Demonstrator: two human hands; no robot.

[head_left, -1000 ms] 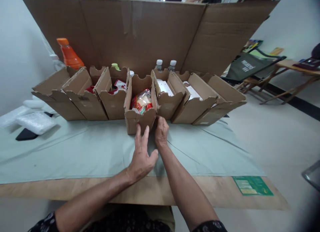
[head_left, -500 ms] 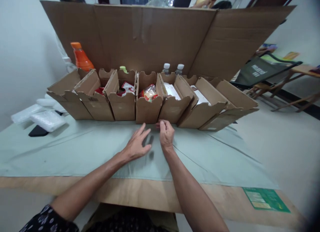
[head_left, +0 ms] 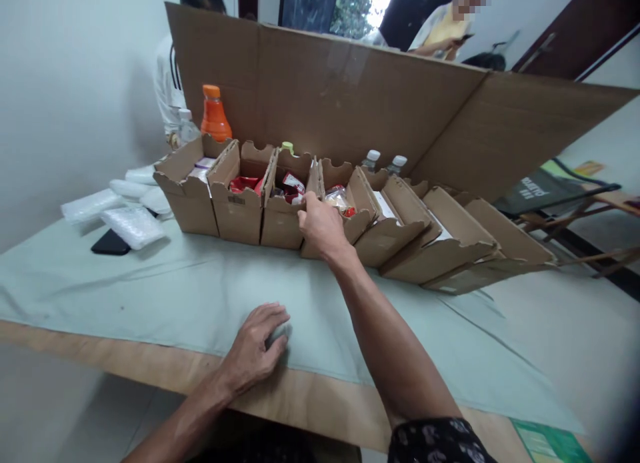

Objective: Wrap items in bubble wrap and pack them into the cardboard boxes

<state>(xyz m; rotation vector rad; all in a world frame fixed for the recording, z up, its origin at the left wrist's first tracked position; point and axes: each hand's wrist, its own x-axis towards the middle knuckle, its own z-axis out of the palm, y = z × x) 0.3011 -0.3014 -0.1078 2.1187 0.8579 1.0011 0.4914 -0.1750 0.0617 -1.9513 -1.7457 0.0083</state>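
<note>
My right hand (head_left: pixel 323 224) reaches over the front of the third cardboard box from the left (head_left: pixel 283 224), beside the wall it shares with the fourth box (head_left: pixel 363 206). Its fingers are curled together. A small whitish bit shows at the fingertips, but what they grip is hidden. Inside the third box lies a red and white packet (head_left: pixel 293 183), close to those fingers. The fourth box holds a clear-wrapped snack packet (head_left: pixel 337 198), partly behind my hand. My left hand (head_left: pixel 257 340) rests low over the green cloth (head_left: pixel 200 296) near the table's front edge, fingers apart and holding nothing.
More cardboard boxes (head_left: pixel 237 216) continue the row on both sides. A tall cardboard screen (head_left: pixel 320 90) stands behind, with an orange bottle (head_left: pixel 215 116) before it. Bubble-wrapped packs (head_left: pixel 134 226) and a black flat object (head_left: pixel 111 242) lie left. People are beyond the screen.
My right hand has risen from the cloth before the boxes to the third box. My left hand has drawn back toward the table's front edge. The view has turned and tilted.
</note>
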